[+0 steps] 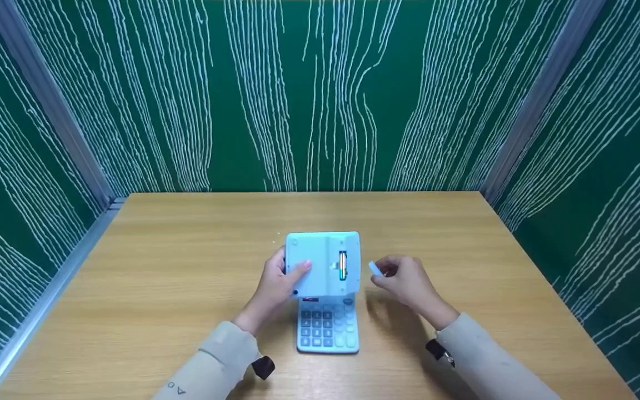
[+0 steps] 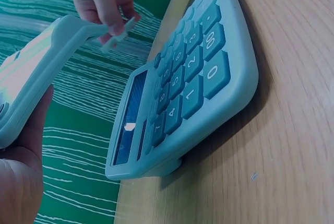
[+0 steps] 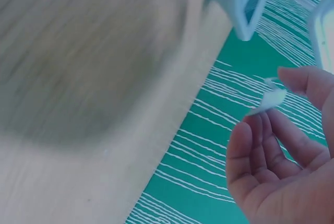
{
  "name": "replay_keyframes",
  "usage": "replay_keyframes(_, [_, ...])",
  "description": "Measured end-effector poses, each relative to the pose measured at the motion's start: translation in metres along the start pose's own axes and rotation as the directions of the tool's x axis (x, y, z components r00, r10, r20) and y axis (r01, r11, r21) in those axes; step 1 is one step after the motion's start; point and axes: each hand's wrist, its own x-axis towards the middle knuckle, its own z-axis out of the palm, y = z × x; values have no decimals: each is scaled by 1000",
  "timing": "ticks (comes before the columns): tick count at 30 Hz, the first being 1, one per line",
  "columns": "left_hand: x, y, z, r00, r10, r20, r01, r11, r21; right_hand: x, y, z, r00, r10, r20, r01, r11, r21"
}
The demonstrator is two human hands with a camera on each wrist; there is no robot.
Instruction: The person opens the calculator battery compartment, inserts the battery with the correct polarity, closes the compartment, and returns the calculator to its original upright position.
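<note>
My left hand [image 1: 275, 284] grips a light blue calculator [image 1: 310, 250] turned back side up, the thumb lying across its back. In its uncovered battery slot sits a small cylindrical battery [image 1: 343, 266]. Just right of it, my right hand [image 1: 409, 279] pinches a small light blue battery cover [image 1: 375, 269] between thumb and fingers, apart from the calculator. The right wrist view shows the thin cover [image 3: 272, 99] at the fingertips. A second light blue calculator [image 1: 328, 339] lies face up on the table, its upper part hidden under the held one in the head view.
The wooden table [image 1: 186, 250] reaches back to a green wall [image 1: 248, 139] with white wavy lines. Similar panels stand at both sides, joined by grey posts [image 1: 59, 105]. Dark bands [image 1: 263, 367] hang at both wrists.
</note>
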Motion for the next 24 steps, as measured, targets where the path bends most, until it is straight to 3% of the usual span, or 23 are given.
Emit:
replay_keyframes(4, [1, -1, 0, 1000, -5, 1, 5, 1000, 6, -2, -8, 1, 996, -34, -79, 41, 996, 85])
replay_keyframes(9, [2, -1, 0, 1000, -16, 7, 16, 1000, -1, -7, -17, 3, 992, 0, -124, 20, 987, 162])
replay_keyframes(17, [0, 1, 0, 1000, -16, 5, 16, 1000, -5, -12, -31, 5, 987, -8, -163, 51, 964, 262])
replay_keyframes(24, [1, -1, 1, 1000, 2, -3, -2, 1000, 2, -17, -41, 11, 989, -17, -144, 64, 942, 331])
